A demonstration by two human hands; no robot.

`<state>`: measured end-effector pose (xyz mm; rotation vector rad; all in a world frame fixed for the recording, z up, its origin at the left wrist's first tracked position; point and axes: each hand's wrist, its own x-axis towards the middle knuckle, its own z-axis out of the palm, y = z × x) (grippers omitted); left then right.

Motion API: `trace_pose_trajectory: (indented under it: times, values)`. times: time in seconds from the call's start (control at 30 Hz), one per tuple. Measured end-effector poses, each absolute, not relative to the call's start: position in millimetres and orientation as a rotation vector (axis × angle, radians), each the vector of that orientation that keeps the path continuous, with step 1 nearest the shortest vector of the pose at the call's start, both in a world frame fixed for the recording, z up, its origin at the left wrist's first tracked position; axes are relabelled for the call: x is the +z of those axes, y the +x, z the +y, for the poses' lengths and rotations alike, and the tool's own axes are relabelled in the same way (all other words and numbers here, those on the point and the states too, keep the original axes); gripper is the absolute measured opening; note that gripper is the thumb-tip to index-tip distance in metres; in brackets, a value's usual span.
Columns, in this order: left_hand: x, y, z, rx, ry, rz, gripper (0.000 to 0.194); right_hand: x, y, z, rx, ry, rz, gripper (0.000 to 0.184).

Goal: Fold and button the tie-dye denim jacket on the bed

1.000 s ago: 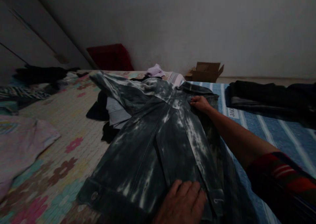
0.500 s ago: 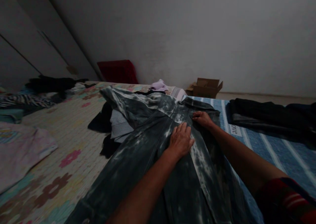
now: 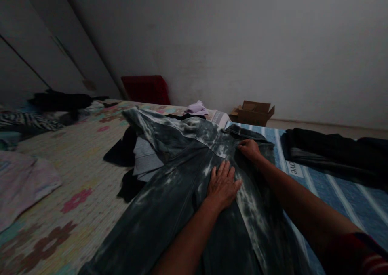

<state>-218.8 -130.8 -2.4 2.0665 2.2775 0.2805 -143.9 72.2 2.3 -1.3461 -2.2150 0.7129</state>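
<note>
A dark denim jacket with pale bleached streaks lies spread on the bed, collar away from me. My left hand rests flat on the middle of its back, fingers stretched out. My right hand sits near the right shoulder just below the collar, fingers curled down onto the cloth; whether it pinches the fabric I cannot make out.
A floral sheet covers the bed's left side, a blue striped one the right. Dark folded clothes lie at right, a grey and black pile left of the jacket, more clothes far left. Cardboard box and red cushion by the wall.
My left hand slid from the jacket's hem up to the middle of its back, then drew back slightly. My right hand stayed at the shoulder.
</note>
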Motion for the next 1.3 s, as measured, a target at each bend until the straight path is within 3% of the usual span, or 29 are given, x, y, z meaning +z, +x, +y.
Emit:
trace_pose_trajectory:
  times: [0.27,0.6,0.77,0.93,1.07,1.3]
  values:
    - [-3,-218,-132,0.318,2.022,2.272,0.057,16,-155,81,0.68,-1.623,-2.251,0.022]
    - [-5,-219,-132,0.34,2.013,2.242,0.059,12,-154,76,0.566,-1.601,-2.282,0.02]
    - [-4,-219,-131,0.326,2.008,2.246,0.059,16,-149,50,0.413,-1.397,-2.333,0.032]
    - [1,-217,-131,0.302,2.009,2.239,0.058,5,-143,8,0.422,-0.966,-2.583,0.024]
    - [4,-217,-130,0.248,1.992,2.234,0.059,-9,-142,0,0.299,-0.778,-2.739,0.033]
    - [-3,-219,-129,0.296,2.024,2.271,0.059,-19,-141,12,0.151,-0.895,-2.789,0.054]
